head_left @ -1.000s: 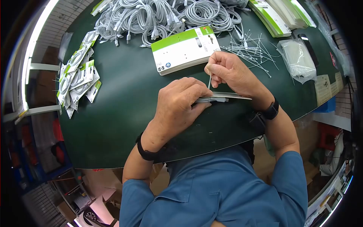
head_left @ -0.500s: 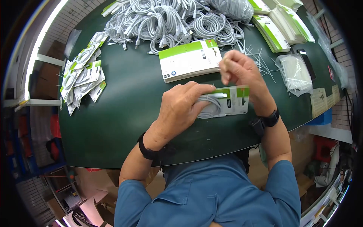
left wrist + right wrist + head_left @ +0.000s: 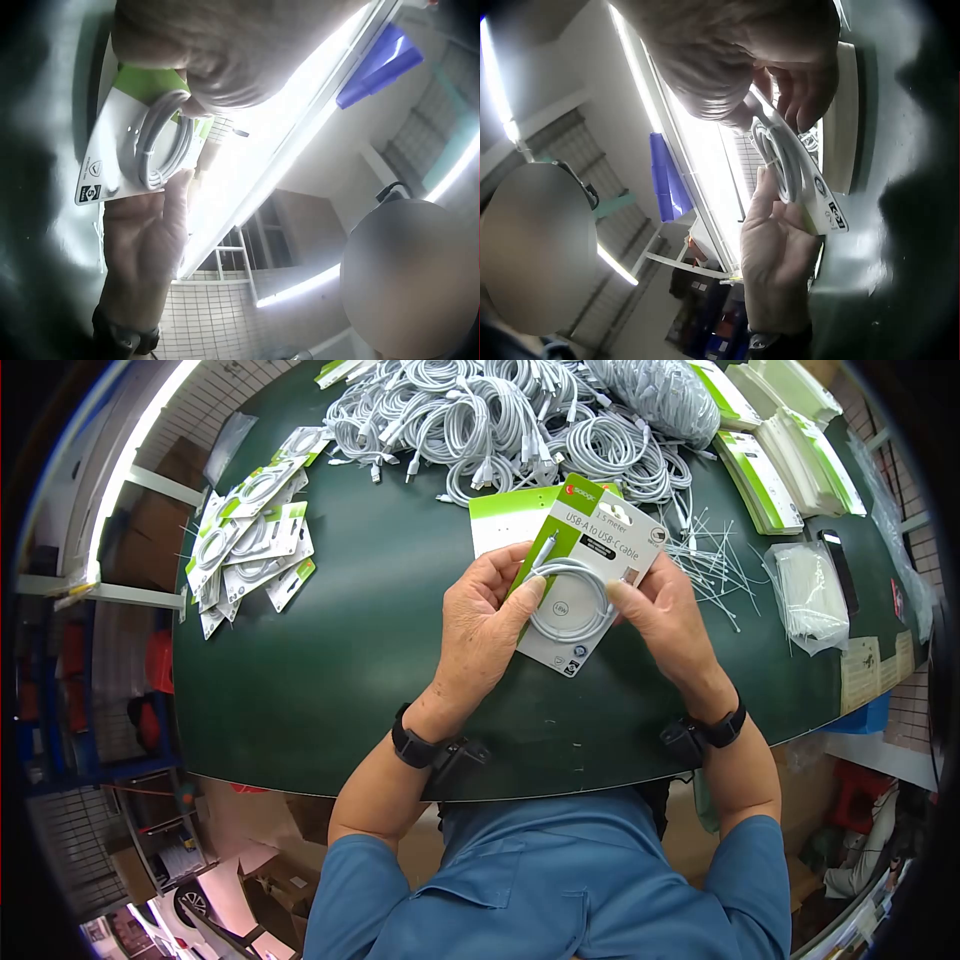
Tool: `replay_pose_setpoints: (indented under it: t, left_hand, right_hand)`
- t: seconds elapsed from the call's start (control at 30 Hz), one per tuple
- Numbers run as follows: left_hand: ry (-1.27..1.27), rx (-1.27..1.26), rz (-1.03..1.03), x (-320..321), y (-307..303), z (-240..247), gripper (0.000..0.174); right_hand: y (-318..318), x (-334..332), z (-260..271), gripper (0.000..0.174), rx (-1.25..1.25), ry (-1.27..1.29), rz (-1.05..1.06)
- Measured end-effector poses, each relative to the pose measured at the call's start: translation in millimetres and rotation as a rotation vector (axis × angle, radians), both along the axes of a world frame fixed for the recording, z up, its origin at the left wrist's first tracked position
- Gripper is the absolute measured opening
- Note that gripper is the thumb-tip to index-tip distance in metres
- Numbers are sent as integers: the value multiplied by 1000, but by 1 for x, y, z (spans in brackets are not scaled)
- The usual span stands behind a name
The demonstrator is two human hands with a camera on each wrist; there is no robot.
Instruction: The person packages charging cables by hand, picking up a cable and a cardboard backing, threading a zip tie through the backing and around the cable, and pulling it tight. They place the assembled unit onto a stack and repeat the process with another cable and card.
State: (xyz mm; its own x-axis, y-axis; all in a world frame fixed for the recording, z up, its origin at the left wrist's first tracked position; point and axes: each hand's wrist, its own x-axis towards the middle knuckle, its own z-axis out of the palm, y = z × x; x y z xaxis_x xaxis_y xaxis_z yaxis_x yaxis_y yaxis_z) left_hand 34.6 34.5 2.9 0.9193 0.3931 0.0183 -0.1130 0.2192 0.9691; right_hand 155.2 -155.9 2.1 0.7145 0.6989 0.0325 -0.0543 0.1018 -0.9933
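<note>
Left hand [image 3: 478, 622] and right hand [image 3: 676, 622] pinch the card [image 3: 550, 652], thumbs by the coil [image 3: 572, 566]; I'd grip lightly, back's hard to see tho.

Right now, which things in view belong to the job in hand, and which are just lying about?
Likely the job's:
card in left hand and right hand
its coiled cable
card stack behind
cable pile
loose white ties
carded cables

Seemingly just lying about:
black phone-like object
paper at right
</note>
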Motion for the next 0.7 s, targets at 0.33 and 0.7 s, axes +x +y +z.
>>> replay_pose_setpoints:
  t: [0.33, 0.7]
  left_hand:
    - [5, -101, -42, -1, 2, -3, 40]
    - [-196, 763, 184, 1, -8, -7, 40]
  right_hand:
    - [-3, 7, -3, 43, 53, 146, 107]
    - [2, -3, -5, 46, 55, 52, 54]
